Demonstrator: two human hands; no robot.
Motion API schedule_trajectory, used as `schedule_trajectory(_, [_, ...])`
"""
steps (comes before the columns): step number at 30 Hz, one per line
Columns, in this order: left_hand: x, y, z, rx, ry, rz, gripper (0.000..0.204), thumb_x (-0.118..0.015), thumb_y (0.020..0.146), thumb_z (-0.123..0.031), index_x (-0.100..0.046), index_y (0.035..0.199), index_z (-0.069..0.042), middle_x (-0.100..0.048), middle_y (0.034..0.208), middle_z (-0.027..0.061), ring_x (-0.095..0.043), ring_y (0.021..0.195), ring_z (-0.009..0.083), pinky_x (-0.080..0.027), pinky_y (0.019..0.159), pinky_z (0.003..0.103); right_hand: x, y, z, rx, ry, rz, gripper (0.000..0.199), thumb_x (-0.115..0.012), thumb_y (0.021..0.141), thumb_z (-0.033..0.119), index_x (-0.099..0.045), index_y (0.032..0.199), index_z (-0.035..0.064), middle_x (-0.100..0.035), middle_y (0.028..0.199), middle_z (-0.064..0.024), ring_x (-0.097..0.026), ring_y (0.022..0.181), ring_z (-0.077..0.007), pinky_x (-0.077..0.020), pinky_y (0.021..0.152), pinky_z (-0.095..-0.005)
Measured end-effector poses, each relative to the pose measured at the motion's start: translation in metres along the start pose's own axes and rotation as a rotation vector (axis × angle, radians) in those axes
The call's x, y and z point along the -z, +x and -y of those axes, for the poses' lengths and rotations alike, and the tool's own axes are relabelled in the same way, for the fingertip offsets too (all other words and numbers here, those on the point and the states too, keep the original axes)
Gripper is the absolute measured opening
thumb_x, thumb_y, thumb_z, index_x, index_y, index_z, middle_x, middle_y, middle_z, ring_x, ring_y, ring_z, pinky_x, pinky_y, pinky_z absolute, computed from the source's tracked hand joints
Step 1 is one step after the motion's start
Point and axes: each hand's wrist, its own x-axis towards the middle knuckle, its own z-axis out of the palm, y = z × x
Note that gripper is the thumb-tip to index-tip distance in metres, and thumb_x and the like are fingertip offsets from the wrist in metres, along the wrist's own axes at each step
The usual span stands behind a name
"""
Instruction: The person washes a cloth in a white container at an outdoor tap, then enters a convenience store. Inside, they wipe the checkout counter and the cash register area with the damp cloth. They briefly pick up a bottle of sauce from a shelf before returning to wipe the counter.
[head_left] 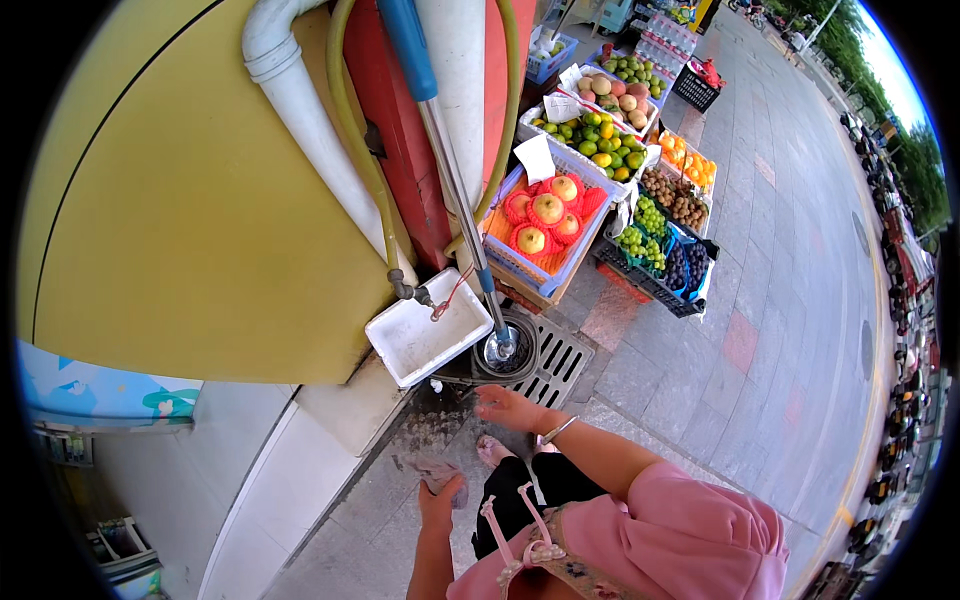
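The left hand (437, 505) has its fingers curled partly closed around a crumpled, thin, greyish-pink sheet (445, 477), which hangs loosely about the fingertips; whether it is cloth or film cannot be told. The right hand (508, 407), above a silvery bracelet (557, 430), points leftward with its fingers loosely extended and slightly parted; it shows no hold on anything, though its far side is hidden. The sheet lies below and to the left of the right fingers, well apart from them.

Between and beyond the hands is dark, wet-looking paving (425, 430), bounded on the left by the edge of a pale stone step (340, 425). Just beyond the right fingertips, room is limited by a round, dark-rimmed basin (527, 370) and a grey slotted drain grate (562, 362). A silver metal pole with a blue grip (445, 140) stands tilted, its round lower end in the basin. Beside it is a white rectangular tub (425, 345) under a grey tap (405, 288). Farther up are fruit crates, the nearest a lavender plastic crate (565, 270), while broad grey paving (690, 370) opens to the right.
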Motion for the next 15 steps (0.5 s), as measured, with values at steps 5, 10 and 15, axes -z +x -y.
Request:
schedule_trajectory(5, [-0.075, -0.014, -0.02, -0.081, 0.153, 0.38, 0.054, -0.074, 0.069, -0.004, -0.05, 0.118, -0.001, -0.059, 0.109, 0.0084, -0.059, 0.096, 0.0174, -0.048, 0.083, 0.031, -0.029, -0.082, -0.012, -0.132, 0.579, 0.188, 0.072, -0.058, 0.09, 0.045, -0.025, 0.145, 0.0115, -0.045, 0.134, -0.0101, -0.042, 0.123, -0.018, -0.0344, 0.103, -0.0341])
schedule_trajectory(10, [-0.151, -0.052, 0.005, -0.044, 0.098, 0.519, 0.054, -0.075, 0.071, -0.006, -0.05, 0.118, -0.001, -0.059, 0.108, 0.0072, -0.06, 0.095, 0.0174, -0.049, 0.082, 0.031, 0.02, -0.164, -0.019, -0.103, 0.768, 0.033, 0.064, -0.062, 0.088, 0.042, -0.04, 0.136, 0.0055, -0.053, 0.123, -0.0078, -0.05, 0.112, -0.0162, -0.0402, 0.096, -0.0314])
schedule_trajectory(15, [-0.218, -0.086, 0.033, -0.062, 0.316, 0.631, 0.052, -0.077, 0.073, -0.011, -0.052, 0.118, -0.001, -0.06, 0.105, 0.0057, -0.06, 0.093, 0.0165, -0.049, 0.082, 0.03, 0.072, -0.244, -0.052, 0.02, 0.602, -0.194, 0.052, -0.062, 0.09, 0.032, -0.046, 0.131, 0.0047, -0.057, 0.116, -0.0063, -0.053, 0.106, -0.016, -0.0431, 0.092, -0.0305])
